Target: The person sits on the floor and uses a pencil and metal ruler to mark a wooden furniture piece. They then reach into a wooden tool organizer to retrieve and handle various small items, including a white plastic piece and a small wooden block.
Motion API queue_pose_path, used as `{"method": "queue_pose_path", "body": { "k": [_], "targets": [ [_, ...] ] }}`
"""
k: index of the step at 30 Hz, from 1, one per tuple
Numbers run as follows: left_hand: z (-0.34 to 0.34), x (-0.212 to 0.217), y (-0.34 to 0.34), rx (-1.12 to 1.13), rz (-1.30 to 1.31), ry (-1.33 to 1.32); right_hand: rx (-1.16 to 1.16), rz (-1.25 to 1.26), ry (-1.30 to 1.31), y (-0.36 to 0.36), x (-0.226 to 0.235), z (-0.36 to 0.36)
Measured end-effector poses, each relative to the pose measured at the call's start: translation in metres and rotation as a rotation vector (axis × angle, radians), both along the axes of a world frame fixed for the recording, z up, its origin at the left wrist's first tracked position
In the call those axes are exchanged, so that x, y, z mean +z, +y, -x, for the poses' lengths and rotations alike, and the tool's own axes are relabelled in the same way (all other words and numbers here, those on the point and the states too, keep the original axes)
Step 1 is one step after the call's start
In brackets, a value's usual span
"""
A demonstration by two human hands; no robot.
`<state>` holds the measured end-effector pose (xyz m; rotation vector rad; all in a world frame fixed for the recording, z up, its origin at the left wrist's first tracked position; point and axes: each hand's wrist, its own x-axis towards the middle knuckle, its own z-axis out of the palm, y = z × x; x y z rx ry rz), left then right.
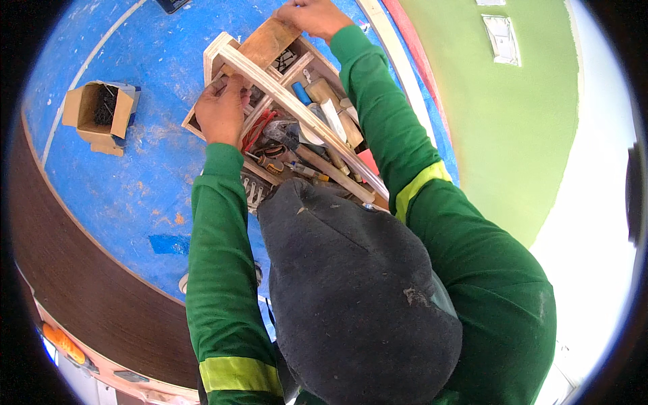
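Note:
A wooden toolbox (258, 71) with a long handle bar stands in front of me, several tools in its compartments. At its far end, a flat brown piece (268, 44), thin board or cardboard, lies slanted across the top. My right hand (316, 16) is closed on the upper right end of this piece. My left hand (221, 111) is at the toolbox's left side, next to the handle bar and the brown piece's lower end. Its fingers are bent together, and what they grip is hidden. Black screws (286, 61) lie in a compartment below the brown piece.
An opened cardboard box (86, 111) of dark screws or nails stands on the blue floor (162, 162) at left. A dark brown curved surface (74, 270) runs along the lower left. The green wall (513, 128) rises at right. My dark-clad knee (358, 290) is close to the toolbox.

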<state>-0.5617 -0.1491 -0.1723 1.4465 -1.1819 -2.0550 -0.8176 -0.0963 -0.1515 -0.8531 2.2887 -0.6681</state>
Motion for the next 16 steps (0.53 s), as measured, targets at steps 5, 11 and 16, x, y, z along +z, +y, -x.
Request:
{"method": "queue_pose_path", "body": {
  "k": [5, 11, 16],
  "targets": [
    [0.002, 0.004, 0.002, 0.024, -0.001, -0.001, 0.095, 0.128, -0.168, -0.01, -0.017, 0.026],
    [0.0, 0.007, 0.001, 0.016, -0.007, -0.005, -0.006, 0.03, -0.291, -0.009, -0.011, 0.018],
    [0.0, 0.0, 0.001, 0.022, -0.024, 0.027, -0.017, -0.035, -0.283, -0.009, -0.002, 0.014]
  ]
}}
